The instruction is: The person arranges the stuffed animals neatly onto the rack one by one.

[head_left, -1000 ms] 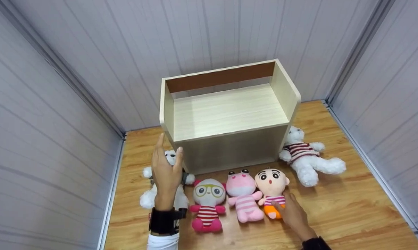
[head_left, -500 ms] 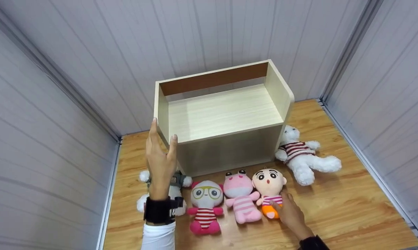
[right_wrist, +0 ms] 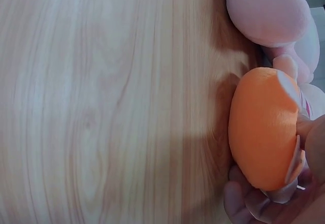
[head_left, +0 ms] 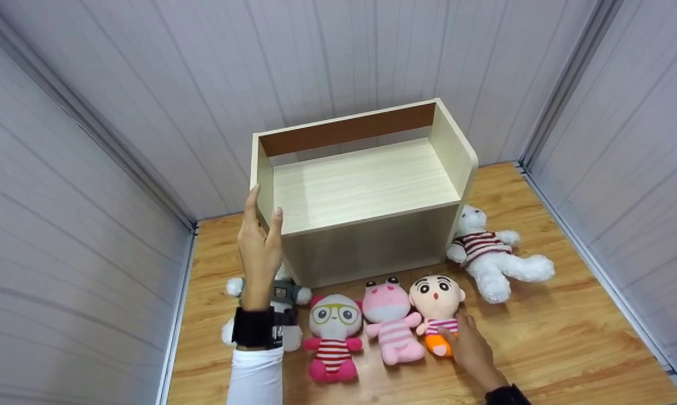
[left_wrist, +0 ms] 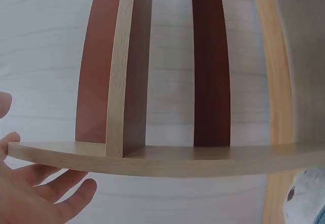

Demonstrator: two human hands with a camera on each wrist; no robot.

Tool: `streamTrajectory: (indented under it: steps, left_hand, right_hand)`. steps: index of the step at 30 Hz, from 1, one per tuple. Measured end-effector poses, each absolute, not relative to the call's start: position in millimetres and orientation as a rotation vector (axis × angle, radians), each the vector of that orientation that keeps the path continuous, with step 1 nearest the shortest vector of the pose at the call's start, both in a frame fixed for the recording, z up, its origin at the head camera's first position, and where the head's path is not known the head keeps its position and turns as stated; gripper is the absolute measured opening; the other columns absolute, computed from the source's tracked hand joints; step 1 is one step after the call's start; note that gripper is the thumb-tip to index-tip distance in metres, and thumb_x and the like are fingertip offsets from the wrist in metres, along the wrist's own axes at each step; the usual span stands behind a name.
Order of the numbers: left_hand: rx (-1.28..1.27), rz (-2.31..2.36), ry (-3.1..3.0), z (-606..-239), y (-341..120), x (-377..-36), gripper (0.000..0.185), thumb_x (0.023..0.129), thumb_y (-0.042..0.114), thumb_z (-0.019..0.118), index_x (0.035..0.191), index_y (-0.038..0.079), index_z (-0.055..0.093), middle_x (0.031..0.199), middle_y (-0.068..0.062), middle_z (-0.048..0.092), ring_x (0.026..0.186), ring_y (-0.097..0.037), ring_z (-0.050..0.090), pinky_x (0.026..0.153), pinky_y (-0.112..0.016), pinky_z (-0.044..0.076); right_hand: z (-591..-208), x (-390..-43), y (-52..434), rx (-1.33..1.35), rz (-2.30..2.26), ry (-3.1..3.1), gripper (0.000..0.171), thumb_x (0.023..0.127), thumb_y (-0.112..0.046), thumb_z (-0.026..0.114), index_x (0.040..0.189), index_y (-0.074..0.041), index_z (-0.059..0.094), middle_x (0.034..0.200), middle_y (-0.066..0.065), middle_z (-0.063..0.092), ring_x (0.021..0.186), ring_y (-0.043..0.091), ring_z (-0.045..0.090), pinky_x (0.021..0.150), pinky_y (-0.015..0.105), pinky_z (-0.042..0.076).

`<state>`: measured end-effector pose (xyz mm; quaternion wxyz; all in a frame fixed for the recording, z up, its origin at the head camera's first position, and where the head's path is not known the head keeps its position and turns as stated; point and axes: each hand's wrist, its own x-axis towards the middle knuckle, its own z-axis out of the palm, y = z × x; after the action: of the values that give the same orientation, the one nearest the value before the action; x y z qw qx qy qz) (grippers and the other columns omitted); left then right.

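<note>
My left hand [head_left: 260, 244] is raised at the front edge of the left side panel of a pale wooden shelf unit [head_left: 366, 183]. In the left wrist view, its spread fingers [left_wrist: 76, 198] lie along the outer side of the panel, with the thumb apart on the other side. My right hand [head_left: 473, 351] holds a boy plush doll [head_left: 437, 298] with a striped top and orange bottoms, lying on the wooden floor. Its thumb is on the doll's front, and the other fingers curl round the orange bottom [right_wrist: 264, 127] in the right wrist view.
Beside the doll lie a pink frog plush [head_left: 392, 320] and a panda plush with glasses [head_left: 334, 332]. A white bear in a striped sweater [head_left: 484, 247] lies right of the shelf. Another white plush [head_left: 302, 295] is partly hidden behind my left arm. Grey panelled walls [head_left: 372, 50] enclose the floor.
My left hand has moved up from in front of the white plush to the shelf's left side panel. My right hand stays on the boy doll. The head view has shifted slightly.
</note>
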<state>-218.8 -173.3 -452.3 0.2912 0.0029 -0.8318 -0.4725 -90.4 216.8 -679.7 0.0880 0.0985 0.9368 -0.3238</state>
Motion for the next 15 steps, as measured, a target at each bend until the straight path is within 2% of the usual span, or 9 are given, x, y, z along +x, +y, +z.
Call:
streamTrajectory:
  steps: [1, 3, 5, 6, 7, 8, 10, 13, 15]
  left_hand:
    - [0.005, -1.278, -2.208, -453, -174, -221, 0.057, 0.103, 0.034, 0.061, 0.156, 0.029, 0.041, 0.156, -0.011, 0.05, 0.136, -0.032, 0.053, 0.11, -0.054, 0.046]
    - [0.002, -1.311, -2.189, -453, -174, -224, 0.054, 0.104, 0.034, 0.059, 0.155, 0.03, 0.042, 0.132, -0.012, 0.065, 0.112, -0.029, 0.062, 0.096, -0.047, 0.05]
    - [0.006, -1.34, -2.168, -453, -175, -227, 0.05, 0.106, 0.034, 0.055, 0.154, 0.03, 0.044, 0.099, -0.009, 0.063, 0.085, -0.024, 0.056, 0.077, -0.04, 0.046]
    - [0.009, -1.362, -2.158, -452, -175, -228, 0.047, 0.107, 0.034, 0.053, 0.154, 0.03, 0.045, 0.088, -0.006, 0.055, 0.076, -0.022, 0.048, 0.071, -0.038, 0.041]
    - [0.014, -1.38, -2.148, -452, -175, -229, 0.045, 0.108, 0.035, 0.05, 0.153, 0.03, 0.045, 0.087, -0.006, 0.054, 0.074, -0.022, 0.044, 0.069, -0.037, 0.038]
    - [0.014, -1.4, -2.139, -451, -175, -230, 0.043, 0.11, 0.035, 0.046, 0.152, 0.03, 0.046, 0.088, -0.007, 0.056, 0.078, -0.022, 0.05, 0.071, -0.037, 0.041]
    - [0.003, -1.434, -2.116, -452, -176, -232, 0.041, 0.111, 0.035, 0.041, 0.152, 0.029, 0.047, 0.119, -0.007, 0.067, 0.102, -0.022, 0.062, 0.087, -0.04, 0.049]
    - [-0.023, -1.467, -2.085, -453, -176, -234, 0.04, 0.112, 0.033, 0.037, 0.151, 0.026, 0.048, 0.157, 0.0, 0.05, 0.142, -0.022, 0.047, 0.115, -0.048, 0.04]
    - [-0.038, -1.477, -2.074, -453, -177, -235, 0.04, 0.113, 0.031, 0.036, 0.15, 0.025, 0.049, 0.157, -0.001, 0.049, 0.148, -0.021, 0.042, 0.12, -0.047, 0.035]
  right_hand:
    - [-680, -90, 217, 0.288, -0.967, 2.795, 0.06, 0.102, -0.035, 0.063, 0.146, 0.002, 0.043, 0.143, 0.024, 0.048, 0.109, 0.055, 0.062, 0.081, 0.064, 0.052]
    - [-680, -89, 217, 0.28, -0.971, 2.805, 0.059, 0.102, -0.034, 0.063, 0.145, 0.001, 0.044, 0.143, 0.024, 0.049, 0.109, 0.055, 0.063, 0.081, 0.064, 0.052]
    - [-680, -88, 217, 0.275, -0.977, 2.817, 0.058, 0.101, -0.033, 0.064, 0.145, 0.001, 0.044, 0.141, 0.023, 0.05, 0.108, 0.055, 0.063, 0.079, 0.063, 0.052]
    - [-680, -88, 217, 0.273, -0.979, 2.821, 0.058, 0.101, -0.032, 0.064, 0.145, 0.0, 0.044, 0.141, 0.023, 0.05, 0.107, 0.055, 0.063, 0.079, 0.063, 0.052]
    - [-680, -88, 217, 0.273, -0.98, 2.824, 0.059, 0.101, -0.031, 0.064, 0.146, 0.0, 0.043, 0.14, 0.023, 0.05, 0.108, 0.055, 0.063, 0.079, 0.063, 0.052]
    - [-681, -88, 217, 0.276, -0.976, 2.824, 0.059, 0.101, -0.031, 0.064, 0.147, 0.0, 0.043, 0.14, 0.023, 0.05, 0.108, 0.055, 0.063, 0.079, 0.063, 0.052]
    - [-681, -88, 217, 0.278, -0.973, 2.824, 0.06, 0.101, -0.03, 0.064, 0.148, 0.001, 0.042, 0.14, 0.023, 0.05, 0.107, 0.055, 0.063, 0.079, 0.063, 0.052]
    - [-681, -89, 216, 0.289, -0.963, 2.817, 0.06, 0.101, -0.03, 0.063, 0.148, 0.001, 0.041, 0.14, 0.023, 0.05, 0.109, 0.055, 0.062, 0.08, 0.064, 0.052]
    - [-681, -89, 216, 0.293, -0.961, 2.816, 0.06, 0.101, -0.03, 0.063, 0.147, 0.002, 0.042, 0.139, 0.023, 0.051, 0.109, 0.054, 0.063, 0.081, 0.063, 0.052]
